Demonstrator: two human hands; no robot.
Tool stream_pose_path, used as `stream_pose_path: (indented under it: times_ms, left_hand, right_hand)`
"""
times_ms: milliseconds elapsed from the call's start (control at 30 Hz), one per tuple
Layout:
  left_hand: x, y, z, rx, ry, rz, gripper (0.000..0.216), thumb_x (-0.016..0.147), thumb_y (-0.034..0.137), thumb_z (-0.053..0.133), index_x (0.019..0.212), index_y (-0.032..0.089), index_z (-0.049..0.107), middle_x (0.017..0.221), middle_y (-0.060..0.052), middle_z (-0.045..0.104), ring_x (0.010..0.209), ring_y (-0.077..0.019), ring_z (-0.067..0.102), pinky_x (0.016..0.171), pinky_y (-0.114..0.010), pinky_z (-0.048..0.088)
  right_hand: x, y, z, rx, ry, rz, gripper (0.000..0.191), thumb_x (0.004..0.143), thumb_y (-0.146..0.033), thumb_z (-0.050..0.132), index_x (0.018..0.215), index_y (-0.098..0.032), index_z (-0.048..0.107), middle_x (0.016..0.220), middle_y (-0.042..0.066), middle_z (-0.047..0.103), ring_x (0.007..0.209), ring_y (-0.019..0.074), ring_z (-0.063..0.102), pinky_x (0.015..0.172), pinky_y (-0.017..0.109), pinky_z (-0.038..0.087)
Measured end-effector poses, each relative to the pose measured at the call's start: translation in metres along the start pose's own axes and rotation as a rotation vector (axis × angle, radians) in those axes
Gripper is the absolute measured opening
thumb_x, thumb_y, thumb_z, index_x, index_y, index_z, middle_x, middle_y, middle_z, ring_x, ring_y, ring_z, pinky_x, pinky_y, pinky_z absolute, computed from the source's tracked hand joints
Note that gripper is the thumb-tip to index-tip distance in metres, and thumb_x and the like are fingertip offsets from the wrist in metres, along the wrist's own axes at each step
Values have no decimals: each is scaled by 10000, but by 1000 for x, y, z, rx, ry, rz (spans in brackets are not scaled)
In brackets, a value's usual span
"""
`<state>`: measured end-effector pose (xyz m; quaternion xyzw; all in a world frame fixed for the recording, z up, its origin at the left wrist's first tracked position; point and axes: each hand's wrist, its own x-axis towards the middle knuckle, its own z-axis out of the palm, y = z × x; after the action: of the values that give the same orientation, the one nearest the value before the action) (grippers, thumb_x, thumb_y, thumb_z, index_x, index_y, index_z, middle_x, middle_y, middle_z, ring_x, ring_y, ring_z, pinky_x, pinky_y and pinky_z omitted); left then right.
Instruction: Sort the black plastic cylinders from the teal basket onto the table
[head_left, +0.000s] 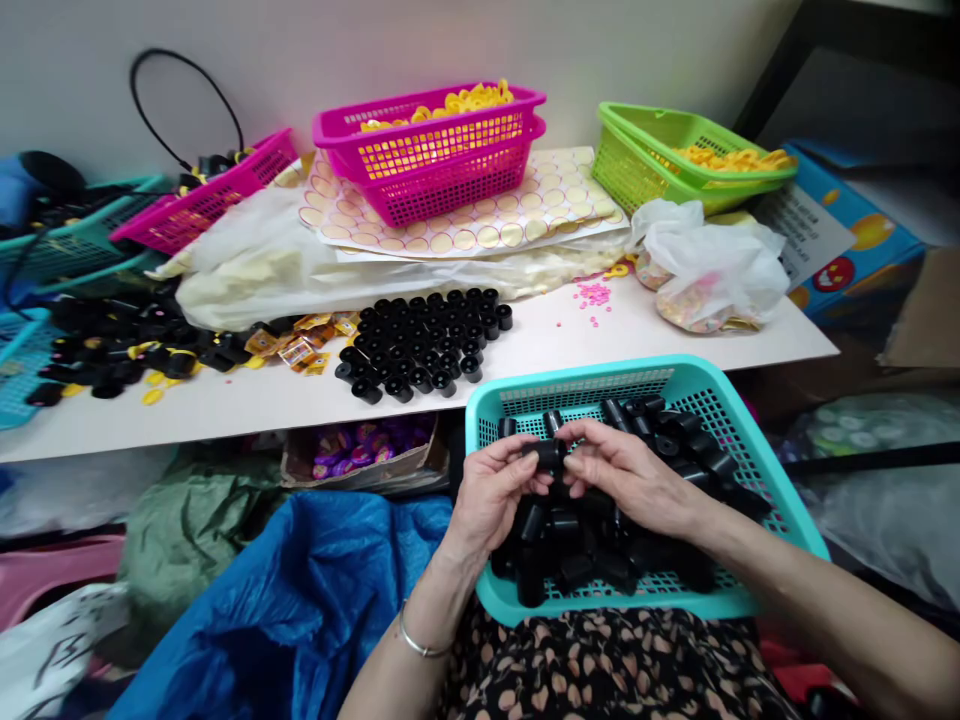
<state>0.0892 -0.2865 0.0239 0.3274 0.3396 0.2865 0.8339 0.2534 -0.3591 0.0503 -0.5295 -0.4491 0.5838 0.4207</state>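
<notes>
A short black plastic cylinder (545,454) lies sideways between my two hands, over a turquoise basket (486,400). My left hand (489,492) pinches it at its left end, thumb and fingers closed. At the other end, the fingertips of my right hand (630,470) are closed on it too; whether they hold a smaller part is hidden. Below, the basket on my lap contains many loose black cylinders (577,570) lying in all directions. Ahead on the table, several rows of upright black cylinders (420,345) stand packed close together.
On the white table (540,345) stand a pink basket (450,165) and a green basket (637,160), both with yellow pieces. Plastic bags (712,270), pink beads (594,293) and a heap of black-and-yellow parts (142,345) lie there too. A blue sack (300,600) sits at my left.
</notes>
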Motion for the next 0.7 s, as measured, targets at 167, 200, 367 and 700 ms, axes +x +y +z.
stream_pose_path:
  times_ms: [167,200,367,700]
  left_hand:
    - [-6,8,-10,235,-141,110,272,597,140,791,862,141,734,860,-62,682,763,-138,639,702,-227,512]
    - [-8,11,-13,279,-161,138,302,546,104,811,835,143,735,891,-57,675,806,-147,635,738,-233,507]
    - [-14,23,-25,377,-236,127,448,595,106,783,1023,188,680,953,-59,656,838,-168,633,777,-291,499]
    - [40,56,-32,1001,152,654,242,678,176,691,902,179,598,938,-25,537,872,-151,515,758,-268,427]
  right_hand:
    - [8,-5,6,207,-95,43,261,822,-345,608,966,-149,513,695,2,587,568,87,527,550,227,426]
    - [10,-6,8,219,-94,60,265,808,-350,624,940,-146,518,659,-10,571,538,82,515,534,224,417]
    - [22,-11,15,153,-135,85,279,796,-385,625,904,-147,527,645,-9,571,532,91,526,535,230,392]
    - [26,1,-27,-369,131,61,219,838,-401,544,907,-195,516,630,-54,411,563,91,349,520,240,276]
